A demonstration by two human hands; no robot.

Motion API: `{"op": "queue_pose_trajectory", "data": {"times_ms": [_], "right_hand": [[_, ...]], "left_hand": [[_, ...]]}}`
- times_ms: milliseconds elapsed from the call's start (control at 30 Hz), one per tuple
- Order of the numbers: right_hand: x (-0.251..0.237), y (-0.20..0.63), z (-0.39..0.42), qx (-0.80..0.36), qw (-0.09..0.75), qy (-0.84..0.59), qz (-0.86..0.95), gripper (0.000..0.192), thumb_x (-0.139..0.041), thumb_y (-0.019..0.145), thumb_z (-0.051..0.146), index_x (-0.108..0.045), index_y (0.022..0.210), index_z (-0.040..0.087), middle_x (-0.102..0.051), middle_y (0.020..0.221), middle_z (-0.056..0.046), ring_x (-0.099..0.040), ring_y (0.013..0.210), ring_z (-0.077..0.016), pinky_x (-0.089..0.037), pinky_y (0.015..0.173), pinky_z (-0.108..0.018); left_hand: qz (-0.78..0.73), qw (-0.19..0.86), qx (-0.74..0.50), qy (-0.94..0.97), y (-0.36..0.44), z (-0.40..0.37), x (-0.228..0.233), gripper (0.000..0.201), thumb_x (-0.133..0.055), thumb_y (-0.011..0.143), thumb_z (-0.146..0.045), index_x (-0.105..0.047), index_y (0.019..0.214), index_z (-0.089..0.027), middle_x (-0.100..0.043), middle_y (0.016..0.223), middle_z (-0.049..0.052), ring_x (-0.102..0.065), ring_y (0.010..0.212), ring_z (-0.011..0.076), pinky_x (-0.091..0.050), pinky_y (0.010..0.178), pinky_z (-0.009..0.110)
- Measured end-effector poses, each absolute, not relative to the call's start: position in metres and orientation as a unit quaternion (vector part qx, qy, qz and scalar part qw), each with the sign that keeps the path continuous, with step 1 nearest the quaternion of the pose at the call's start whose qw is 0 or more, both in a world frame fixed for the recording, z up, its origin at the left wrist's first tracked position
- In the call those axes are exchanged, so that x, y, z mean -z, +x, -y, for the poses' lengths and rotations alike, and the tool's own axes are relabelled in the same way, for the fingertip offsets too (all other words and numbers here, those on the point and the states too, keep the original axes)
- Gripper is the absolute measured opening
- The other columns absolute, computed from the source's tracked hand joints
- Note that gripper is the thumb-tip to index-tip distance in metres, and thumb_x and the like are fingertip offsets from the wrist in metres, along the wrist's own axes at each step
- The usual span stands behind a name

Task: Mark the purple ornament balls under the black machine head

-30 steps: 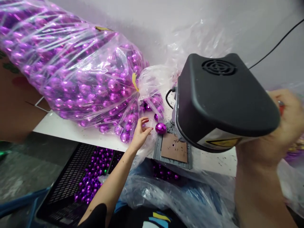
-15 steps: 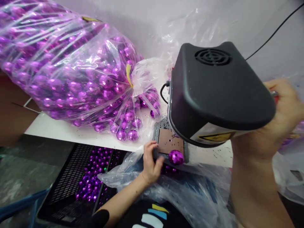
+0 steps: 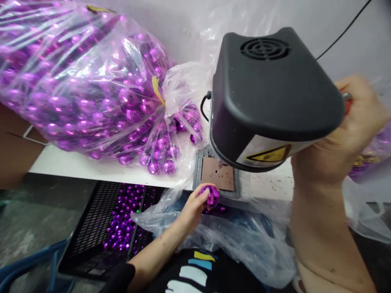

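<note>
My left hand (image 3: pixel 192 207) grips a faceted purple ball (image 3: pixel 210 195) at the front edge of the white table (image 3: pixel 91 170), just below the small machine's brown base plate (image 3: pixel 217 174). My right hand (image 3: pixel 351 130) is closed on a red-tipped handle (image 3: pixel 347 101) at the right side of the black machine head (image 3: pixel 271 89), which hangs over the plate. A big clear bag of purple balls (image 3: pixel 82 81), tied with a yellow strip, lies on the table to the left.
A black mesh crate (image 3: pixel 100 228) with several purple balls stands on the floor under the table. Clear plastic sheeting (image 3: pixel 244 244) drapes over my lap. A black cable (image 3: pixel 345 30) runs up the wall. Brown cardboard (image 3: pixel 12 150) sits at far left.
My left hand went from the bag's mouth to the table's front edge and closed on the purple ball, which left the plate. The right hand stayed on the handle.
</note>
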State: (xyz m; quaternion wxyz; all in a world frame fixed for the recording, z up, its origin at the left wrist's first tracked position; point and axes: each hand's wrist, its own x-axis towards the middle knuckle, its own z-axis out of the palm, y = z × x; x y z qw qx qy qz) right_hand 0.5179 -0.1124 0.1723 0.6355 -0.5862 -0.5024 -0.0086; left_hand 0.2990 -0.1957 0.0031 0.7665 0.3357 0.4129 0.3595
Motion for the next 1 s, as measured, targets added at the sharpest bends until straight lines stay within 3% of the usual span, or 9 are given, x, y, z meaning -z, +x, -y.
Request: {"op": "queue_pose_trajectory", "data": {"times_ms": [100, 300, 433, 533, 667, 867, 1000], "right_hand": [[-0.173, 0.517, 0.112, 0.003, 0.639, -0.585, 0.498, 0.036, -0.056, 0.091, 0.044, -0.049, 0.076, 0.012, -0.033, 0.064, 0.003, -0.033, 0.06, 0.0014, -0.019, 0.055, -0.018], [-0.175, 0.516, 0.113, -0.023, 0.641, -0.594, 0.486, 0.035, -0.056, 0.091, 0.044, -0.05, 0.076, 0.012, -0.034, 0.061, 0.003, -0.036, 0.06, 0.0012, -0.019, 0.056, -0.018], [-0.173, 0.517, 0.113, -0.038, 0.643, -0.59, 0.487, 0.035, -0.056, 0.092, 0.043, -0.052, 0.077, 0.012, -0.035, 0.058, 0.005, -0.036, 0.056, 0.0024, -0.02, 0.054, -0.017], [-0.173, 0.517, 0.114, -0.026, 0.638, -0.593, 0.491, 0.033, -0.055, 0.093, 0.04, -0.052, 0.078, 0.011, -0.037, 0.06, 0.005, -0.038, 0.057, 0.0037, -0.022, 0.055, -0.015], [-0.172, 0.517, 0.114, -0.017, 0.635, -0.591, 0.498, 0.031, -0.057, 0.092, 0.037, -0.051, 0.078, 0.01, -0.038, 0.065, 0.004, -0.038, 0.06, 0.0029, -0.023, 0.057, -0.015], [-0.17, 0.52, 0.113, -0.003, 0.63, -0.591, 0.504, 0.032, -0.059, 0.09, 0.039, -0.051, 0.077, 0.011, -0.04, 0.068, 0.002, -0.038, 0.067, -0.0002, -0.027, 0.062, -0.018], [-0.17, 0.521, 0.113, 0.016, 0.622, -0.585, 0.519, 0.046, -0.056, 0.091, 0.053, -0.05, 0.075, 0.011, -0.037, 0.066, 0.002, -0.034, 0.066, -0.0012, -0.024, 0.062, -0.019]], "left_hand": [[-0.343, 0.857, -0.328, 0.199, 0.292, 0.18, -0.006, 0.051, -0.072, 0.085, -0.057, -0.07, 0.11, -0.012, -0.07, 0.087, 0.007, -0.064, 0.067, 0.0127, -0.05, 0.062, 0.023], [-0.283, 0.91, -0.289, 0.095, 0.279, 0.158, -0.001, 0.053, -0.057, 0.096, -0.059, -0.065, 0.116, -0.011, -0.075, 0.107, 0.016, -0.076, 0.082, 0.0214, -0.06, 0.072, 0.03], [-0.287, 0.898, -0.32, 0.094, 0.271, 0.154, -0.009, 0.05, -0.06, 0.095, -0.058, -0.065, 0.114, -0.012, -0.076, 0.106, 0.016, -0.075, 0.08, 0.0203, -0.059, 0.071, 0.03], [-0.309, 0.87, -0.36, 0.133, 0.265, 0.15, -0.016, 0.042, -0.076, 0.086, -0.045, -0.068, 0.113, -0.013, -0.076, 0.108, 0.014, -0.074, 0.09, 0.0196, -0.057, 0.073, 0.026], [-0.348, 0.822, -0.383, 0.237, 0.265, 0.139, -0.02, 0.056, -0.088, 0.072, -0.032, -0.068, 0.121, -0.015, -0.075, 0.109, 0.009, -0.072, 0.095, 0.0199, -0.054, 0.083, 0.028], [-0.422, 0.664, -0.43, 0.442, 0.289, 0.124, -0.008, 0.044, -0.083, 0.078, -0.039, -0.068, 0.114, -0.019, -0.071, 0.108, 0.004, -0.063, 0.104, 0.0187, -0.045, 0.097, 0.03], [-0.441, 0.583, -0.432, 0.528, 0.306, 0.121, 0.007, 0.04, -0.077, 0.083, -0.038, -0.065, 0.117, -0.019, -0.069, 0.116, 0.007, -0.061, 0.111, 0.0223, -0.043, 0.103, 0.035]]}}
